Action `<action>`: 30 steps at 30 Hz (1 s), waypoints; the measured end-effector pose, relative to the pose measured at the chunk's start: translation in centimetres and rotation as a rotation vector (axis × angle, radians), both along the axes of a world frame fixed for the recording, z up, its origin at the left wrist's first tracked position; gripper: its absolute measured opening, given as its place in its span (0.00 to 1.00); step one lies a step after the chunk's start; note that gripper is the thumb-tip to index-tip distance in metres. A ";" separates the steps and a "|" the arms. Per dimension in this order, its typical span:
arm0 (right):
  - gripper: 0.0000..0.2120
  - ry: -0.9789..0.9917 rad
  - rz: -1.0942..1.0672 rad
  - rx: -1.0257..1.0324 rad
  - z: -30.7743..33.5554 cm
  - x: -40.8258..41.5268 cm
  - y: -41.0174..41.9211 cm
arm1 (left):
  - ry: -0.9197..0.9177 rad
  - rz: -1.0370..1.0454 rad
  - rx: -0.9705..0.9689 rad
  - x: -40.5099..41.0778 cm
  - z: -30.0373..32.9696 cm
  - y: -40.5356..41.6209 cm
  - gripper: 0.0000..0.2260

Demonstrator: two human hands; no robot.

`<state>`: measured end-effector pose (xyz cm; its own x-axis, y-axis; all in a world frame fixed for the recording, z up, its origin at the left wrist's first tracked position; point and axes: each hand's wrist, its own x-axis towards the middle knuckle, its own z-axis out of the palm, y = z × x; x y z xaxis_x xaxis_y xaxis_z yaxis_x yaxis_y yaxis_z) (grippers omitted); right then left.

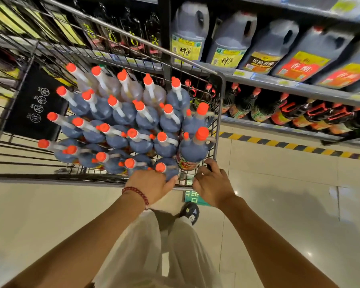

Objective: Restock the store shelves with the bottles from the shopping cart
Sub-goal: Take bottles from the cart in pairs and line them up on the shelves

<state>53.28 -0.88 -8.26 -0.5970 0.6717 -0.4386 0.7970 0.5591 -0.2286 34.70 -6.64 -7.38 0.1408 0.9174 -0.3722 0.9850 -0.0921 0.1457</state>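
**A:** Nearest the camera, what are the hands doing?

**B:** Both are at the near end of the shopping cart (220,80). The left hand (152,185), a red bead bracelet (136,193) at its wrist, curls its fingers round the shoulder of the closest bottle (166,168), one with an orange cap. The right hand (212,187) grips the cart's near rail, fingers wrapped over the bar.

**A:** And the stock itself?

**B:** Packed upright in the cart basket: rows of dark bottles (121,121) with orange caps, shoulder to shoulder, and a few paler ones (131,88) at the far end. None appears to have left the cart; the load looks full.

**A:** So which step is this?

**B:** By my reading, the very start: the cart is drawn up beside the shelves and the first bottle is being taken hold of.

**A:** What lies beyond?

**B:** To the right, the store shelves (289,85). The upper tier carries large handled jugs (229,40); the lower tier (279,125) holds dark bottles (264,107) with red caps, which look like the nearest match to the cart's load.

**A:** What does the next move ask for?

**B:** Probably a straight lift to clear the neighbouring caps, then a swing right to that lower tier. The bottles stand tight, so a tilted pull could knock the ones beside it. Whether that tier has a gap, I cannot tell.
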 end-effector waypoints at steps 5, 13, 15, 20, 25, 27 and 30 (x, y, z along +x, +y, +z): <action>0.19 0.061 -0.021 0.115 0.2 1.3 0.7 | -0.005 0.063 0.027 0.5 -0.6 0.5 0.40; 0.15 0.078 -0.026 -0.008 3.2 0.9 3.2 | -0.154 0.220 0.091 1.0 1.5 1.0 0.36; 0.12 0.163 -0.124 0.079 4.5 0.8 5.0 | -0.173 0.252 0.133 2.0 1.9 2.0 0.30; 0.11 0.181 -0.231 0.184 5.1 0.7 10.5 | -0.349 0.327 0.161 5.6 2.7 5.8 0.17; 0.12 0.196 -0.192 0.097 2.6 0.4 15.1 | -0.432 0.510 0.157 8.7 -0.3 7.1 0.21; 0.14 0.181 -0.145 0.088 1.6 0.5 16.4 | -0.438 0.570 0.163 9.9 -0.7 8.0 0.21; 0.12 0.222 -0.097 0.077 0.2 0.4 18.3 | -0.321 0.699 0.198 11.6 -1.2 9.6 0.19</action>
<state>53.72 17.39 -8.06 -0.6043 0.7567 -0.2494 0.7826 0.5051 -0.3639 46.28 2.94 -8.58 -0.4191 0.8779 -0.2317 0.7367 0.4780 0.4783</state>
